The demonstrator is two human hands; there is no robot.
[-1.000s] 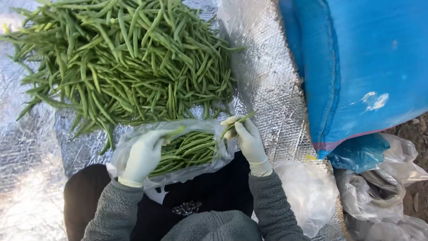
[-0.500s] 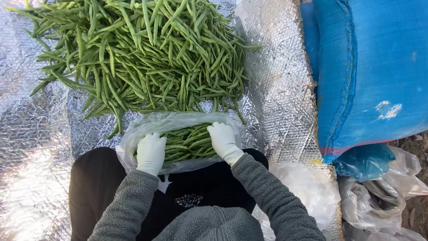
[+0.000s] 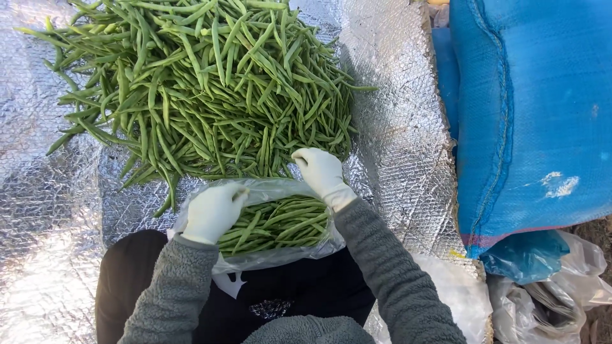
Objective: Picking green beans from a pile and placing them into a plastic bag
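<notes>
A clear plastic bag [image 3: 280,255] of green beans sits lower centre. The white-gloved left hand [image 3: 212,211] has its grip clamped on the bag's rim; the white-gloved right hand [image 3: 320,171], fingers curled, reaches the loose green bean pile [image 3: 204,89] above on the silver foil mat [image 3: 395,127].

Sunlit silver quilted foil mat [image 3: 395,127] — blue woven sack [image 3: 535,108] along its right edge.
</notes>
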